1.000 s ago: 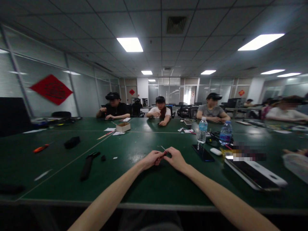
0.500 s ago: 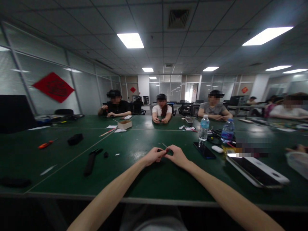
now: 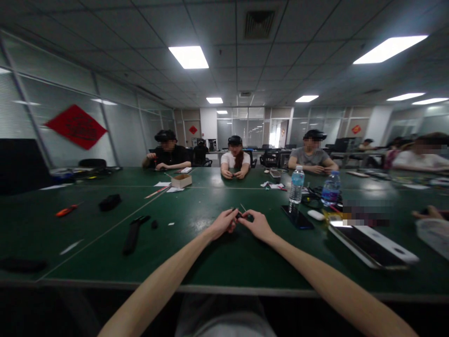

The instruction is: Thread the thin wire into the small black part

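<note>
Over the middle of the green table [image 3: 206,262], my left hand [image 3: 224,223] and my right hand [image 3: 258,224] come together at the fingertips. The fingers of both are closed round a small dark object [image 3: 240,216], too small to name. A thin light rod [image 3: 243,207] sticks up from beside my right hand's fingers; its lower end is hidden. To the left lie a black angled tool-like item [image 3: 132,235], a small black piece [image 3: 154,224] and a white scrap [image 3: 171,223].
A dark phone [image 3: 297,216], two bottles [image 3: 296,185] [image 3: 330,188], a white mouse [image 3: 316,215] and a large white device [image 3: 373,244] stand right. An orange-handled tool [image 3: 66,210] and black block [image 3: 110,202] lie left. People sit opposite, near an open box [image 3: 181,181].
The fingers of both hands have shifted, and more of the dark object shows between them. The thin rod stands more upright. The view has moved slightly.
</note>
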A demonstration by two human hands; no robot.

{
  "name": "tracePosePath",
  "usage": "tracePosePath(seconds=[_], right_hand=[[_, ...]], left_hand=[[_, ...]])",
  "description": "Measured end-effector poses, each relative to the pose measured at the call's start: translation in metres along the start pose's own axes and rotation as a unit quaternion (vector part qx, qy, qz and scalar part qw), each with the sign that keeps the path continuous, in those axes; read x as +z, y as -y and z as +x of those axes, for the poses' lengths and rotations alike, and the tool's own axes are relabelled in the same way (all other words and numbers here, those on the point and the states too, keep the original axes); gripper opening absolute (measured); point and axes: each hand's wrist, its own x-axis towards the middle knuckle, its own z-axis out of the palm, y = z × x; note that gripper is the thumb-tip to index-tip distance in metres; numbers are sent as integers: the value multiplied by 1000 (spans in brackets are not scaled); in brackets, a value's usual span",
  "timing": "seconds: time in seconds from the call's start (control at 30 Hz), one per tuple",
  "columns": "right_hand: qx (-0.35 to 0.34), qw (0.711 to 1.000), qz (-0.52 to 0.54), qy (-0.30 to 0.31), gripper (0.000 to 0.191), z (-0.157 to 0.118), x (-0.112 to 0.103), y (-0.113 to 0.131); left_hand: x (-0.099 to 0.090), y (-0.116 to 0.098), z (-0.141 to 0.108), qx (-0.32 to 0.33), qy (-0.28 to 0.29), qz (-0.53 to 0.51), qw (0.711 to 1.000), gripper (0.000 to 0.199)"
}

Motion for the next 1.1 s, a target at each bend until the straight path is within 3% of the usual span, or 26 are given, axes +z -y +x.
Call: tracePosePath(seconds=[0.13,0.27,0.47,0.6,1.1], right_hand=[[-12,999,27,26,26,-1,0,4],[-47,997,29,57,24,0,-8,9],[-102,984,-4,147,28,-1,-27,8],[-119,974,3,194,33,-4,-30,10],[-118,973,3,196,31,-4,-25,12]], left_hand=[[-1,2,3,20,-27,-11,999,44],[-4,1,6,-10,-57,-52,997,42],[-16,2,10,-44,6,-126,991,38],[-20,4,11,-48,11,-140,989,37],[-18,6,8,-39,-2,-104,994,46]])
